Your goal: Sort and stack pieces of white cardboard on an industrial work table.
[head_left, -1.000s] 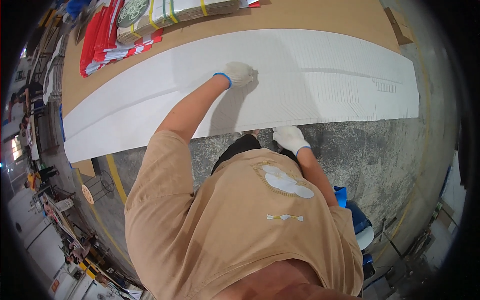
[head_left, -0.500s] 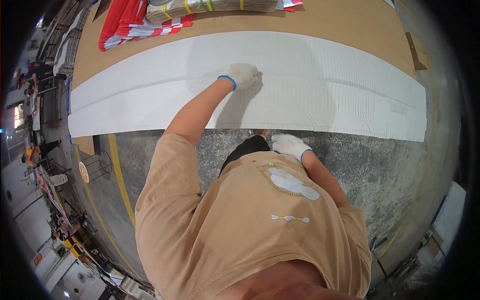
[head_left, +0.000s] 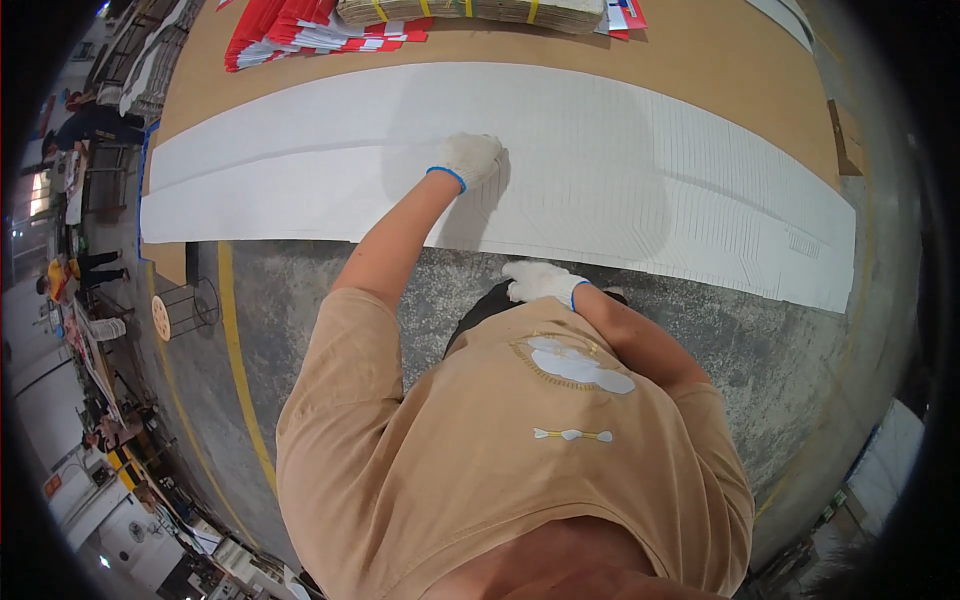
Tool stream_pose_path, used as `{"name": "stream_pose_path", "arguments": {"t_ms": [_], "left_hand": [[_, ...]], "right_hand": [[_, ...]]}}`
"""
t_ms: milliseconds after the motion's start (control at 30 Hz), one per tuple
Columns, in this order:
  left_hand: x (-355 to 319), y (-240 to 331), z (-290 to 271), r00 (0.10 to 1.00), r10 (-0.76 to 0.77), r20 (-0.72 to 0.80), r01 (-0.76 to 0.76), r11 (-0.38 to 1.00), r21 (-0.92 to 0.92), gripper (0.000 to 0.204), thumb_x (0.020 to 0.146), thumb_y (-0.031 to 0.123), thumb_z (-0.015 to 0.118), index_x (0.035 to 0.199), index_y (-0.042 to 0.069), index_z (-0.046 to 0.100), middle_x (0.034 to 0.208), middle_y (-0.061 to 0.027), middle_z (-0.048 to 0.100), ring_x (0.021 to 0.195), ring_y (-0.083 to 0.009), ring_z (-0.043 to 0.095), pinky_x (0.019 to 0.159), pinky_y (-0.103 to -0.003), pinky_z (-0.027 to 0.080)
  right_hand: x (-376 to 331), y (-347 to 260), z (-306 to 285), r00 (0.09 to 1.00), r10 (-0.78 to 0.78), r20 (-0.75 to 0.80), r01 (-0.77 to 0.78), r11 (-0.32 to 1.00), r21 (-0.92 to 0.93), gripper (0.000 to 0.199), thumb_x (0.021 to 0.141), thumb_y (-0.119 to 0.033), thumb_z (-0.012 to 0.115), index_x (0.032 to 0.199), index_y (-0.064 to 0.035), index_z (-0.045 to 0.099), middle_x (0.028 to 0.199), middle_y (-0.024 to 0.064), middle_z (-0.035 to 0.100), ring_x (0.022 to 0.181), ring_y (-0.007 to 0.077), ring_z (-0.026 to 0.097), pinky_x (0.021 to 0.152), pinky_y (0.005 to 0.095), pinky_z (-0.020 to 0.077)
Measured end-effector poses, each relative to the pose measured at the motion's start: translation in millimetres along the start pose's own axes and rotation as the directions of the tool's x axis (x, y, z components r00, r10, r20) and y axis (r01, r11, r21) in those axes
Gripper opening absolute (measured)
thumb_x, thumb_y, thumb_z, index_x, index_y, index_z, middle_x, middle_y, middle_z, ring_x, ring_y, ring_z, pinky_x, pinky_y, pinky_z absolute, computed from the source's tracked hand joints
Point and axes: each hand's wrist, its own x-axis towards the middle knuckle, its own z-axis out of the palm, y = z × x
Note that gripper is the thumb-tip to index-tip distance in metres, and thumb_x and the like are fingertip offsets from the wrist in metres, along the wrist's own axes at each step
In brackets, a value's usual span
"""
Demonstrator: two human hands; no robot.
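My left hand [head_left: 470, 160], in a white knitted glove with a blue cuff, rests on a long spread of overlapping white sheets [head_left: 280, 185]. Its fingers are curled closed and turned away, so whatever may be in them is hidden. The sheets' staggered edges show as close lines from the middle to the right end. My right hand [head_left: 542, 283], gloved the same way, hangs before my waist, just off the near edge of the sheets. Its fingers are loosely apart, with nothing visible in them.
A brown board tabletop [head_left: 690, 50] lies beneath the sheets. At its far side are red-and-white folded pieces [head_left: 275, 35] and a strapped bundle of brown cardboard [head_left: 480, 12]. A round-topped stool [head_left: 162, 317] stands on the left floor; people [head_left: 62, 275] are farther left.
My left hand has moved slightly left over the sheets. My right hand has shifted left in front of my waist. The whole view has also moved a little.
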Motion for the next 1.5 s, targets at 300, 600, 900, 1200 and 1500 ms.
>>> {"name": "stream_pose_path", "arguments": {"t_ms": [300, 600, 900, 1200, 1500], "left_hand": [[0, 14, 4, 0.977, 0.039, -0.212, -0.060, 0.994, -0.095, 0.024, 0.076, 0.019, 0.049, 0.091, 0.004, 0.060, 0.095, -0.0175, 0.062, 0.090, -0.0326, 0.059, 0.081, -0.043, 0.044], [34, 61, 0, 0.996, -0.085, 0.022, 0.083, 0.830, -0.551, 0.028, 0.077, 0.019, 0.045, 0.093, 0.006, 0.064, 0.096, -0.0169, 0.063, 0.093, -0.0342, 0.057, 0.084, -0.040, 0.043], [35, 59, -10, 0.992, -0.093, 0.086, 0.125, 0.831, -0.543, 0.028, 0.076, 0.020, 0.045, 0.087, 0.006, 0.065, 0.089, -0.0157, 0.064, 0.084, -0.0325, 0.059, 0.079, -0.040, 0.046], [36, 69, -2, 0.917, -0.154, 0.369, 0.399, 0.384, -0.833, 0.023, 0.077, 0.015, 0.057, 0.098, 0.006, 0.059, 0.070, -0.0005, 0.052, 0.061, -0.0095, 0.051, 0.052, -0.024, 0.045], [42, 70, 7, 0.918, -0.127, 0.375, 0.389, 0.472, -0.791, 0.020, 0.079, 0.014, 0.059, 0.096, 0.004, 0.059, 0.067, -0.0001, 0.051, 0.056, -0.0089, 0.048, 0.049, -0.025, 0.043]], "right_hand": [[33, 33, 24, 0.962, -0.273, 0.019, 0.253, 0.913, 0.319, 0.052, 0.084, -0.030, 0.048, 0.124, 0.0032, 0.044, 0.128, 0.0206, 0.045, 0.119, 0.0303, 0.044, 0.099, 0.0336, 0.0342], [-62, 89, 12, 0.945, -0.068, -0.321, 0.272, 0.708, 0.652, 0.044, 0.087, -0.023, 0.049, 0.123, 0.0024, 0.046, 0.120, 0.0170, 0.053, 0.115, 0.0216, 0.046, 0.097, 0.0297, 0.0336], [-103, 109, 24, 0.870, 0.072, -0.487, 0.348, 0.611, 0.711, 0.044, 0.091, -0.024, 0.045, 0.127, 0.0010, 0.042, 0.117, 0.0123, 0.055, 0.108, 0.0181, 0.049, 0.091, 0.0284, 0.0364], [-116, 151, -6, 0.326, 0.287, -0.901, -0.030, 0.955, 0.294, 0.037, 0.080, -0.016, 0.053, 0.112, 0.0024, 0.051, 0.109, 0.0175, 0.057, 0.097, 0.0291, 0.055, 0.086, 0.0349, 0.0415], [-109, 192, 7, 0.167, 0.173, -0.971, -0.549, 0.834, 0.054, 0.054, 0.075, -0.024, 0.062, 0.123, -0.0056, 0.044, 0.130, 0.0134, 0.038, 0.123, 0.0325, 0.031, 0.100, 0.0458, 0.0269]]}}
